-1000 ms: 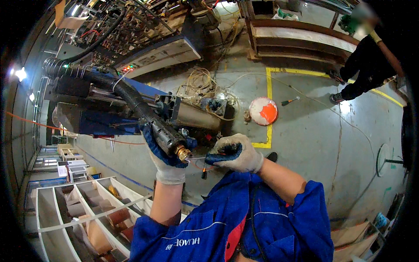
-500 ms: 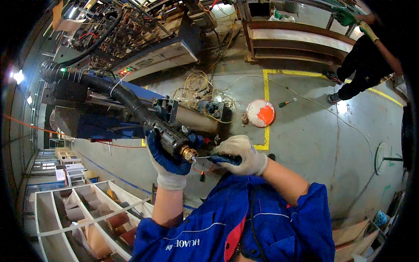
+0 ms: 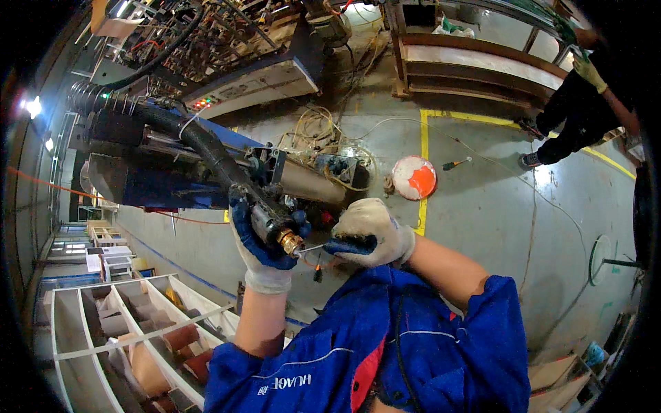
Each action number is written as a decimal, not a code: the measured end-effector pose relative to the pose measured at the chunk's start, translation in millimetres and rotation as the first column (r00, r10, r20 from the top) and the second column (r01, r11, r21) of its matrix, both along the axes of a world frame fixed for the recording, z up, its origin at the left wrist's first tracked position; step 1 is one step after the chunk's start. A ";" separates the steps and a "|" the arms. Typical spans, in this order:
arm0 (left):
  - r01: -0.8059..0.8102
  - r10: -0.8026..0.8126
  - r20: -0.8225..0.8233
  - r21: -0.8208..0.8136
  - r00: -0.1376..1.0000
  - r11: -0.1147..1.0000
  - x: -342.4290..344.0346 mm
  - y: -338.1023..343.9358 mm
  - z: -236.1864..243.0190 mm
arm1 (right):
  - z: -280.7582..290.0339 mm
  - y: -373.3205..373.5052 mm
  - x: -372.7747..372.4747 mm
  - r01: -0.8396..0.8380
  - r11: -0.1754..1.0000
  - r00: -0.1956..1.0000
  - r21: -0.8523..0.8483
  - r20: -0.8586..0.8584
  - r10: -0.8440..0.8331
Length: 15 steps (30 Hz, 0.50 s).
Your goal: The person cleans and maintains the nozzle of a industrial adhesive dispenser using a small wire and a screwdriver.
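Near the middle of the frame the left hand [image 3: 265,241], in a blue-palmed glove, is wrapping closed around the metal end of a thick black hose [image 3: 206,148]; the hose is running up and left toward a dark machine body [image 3: 144,175] in the left half of the frame; a brass fitting [image 3: 290,242] is sticking out of the hose end just below the fingers. The right hand [image 3: 375,230], in a pale glove, is gripping the dark blue handle of a screwdriver [image 3: 344,246] just right of centre; its thin shaft is pointing left and its tip is touching or sitting right at the brass fitting. Lower left, grey shelving [image 3: 124,330] is holding brown cylinders; upper right of centre, an orange and white round lid [image 3: 413,177] is lying on the concrete floor [image 3: 496,227] beside a yellow line [image 3: 425,165]; at the upper right edge another person [image 3: 585,103] in dark clothes is bending.
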State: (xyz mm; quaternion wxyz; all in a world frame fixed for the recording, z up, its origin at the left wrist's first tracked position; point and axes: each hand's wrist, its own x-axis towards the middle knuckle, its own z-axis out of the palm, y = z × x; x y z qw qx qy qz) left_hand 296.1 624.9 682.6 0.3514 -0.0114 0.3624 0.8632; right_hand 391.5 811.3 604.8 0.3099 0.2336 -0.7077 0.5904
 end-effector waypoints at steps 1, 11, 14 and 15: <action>0.007 -0.007 -0.004 0.005 1.000 1.000 -0.2 -0.3 -1.0 | -1.3 -1.5 0.1 -0.004 1.000 1.000 -0.023 -0.001 0.004; 0.003 -0.003 -0.017 0.043 1.000 0.999 4.2 -3.8 0.1 | 1.2 -0.6 -1.1 -0.029 0.999 0.997 0.036 -0.070 0.032; 0.012 -0.010 -0.034 0.050 0.999 0.999 2.5 -5.9 -1.2 | 3.4 -4.4 -1.1 -0.019 1.000 0.997 0.005 -0.080 0.020; 0.017 -0.016 -0.029 0.051 0.999 0.999 1.2 -5.3 -0.9 | 2.7 -4.6 -1.6 -0.021 1.000 0.996 0.000 -0.083 0.021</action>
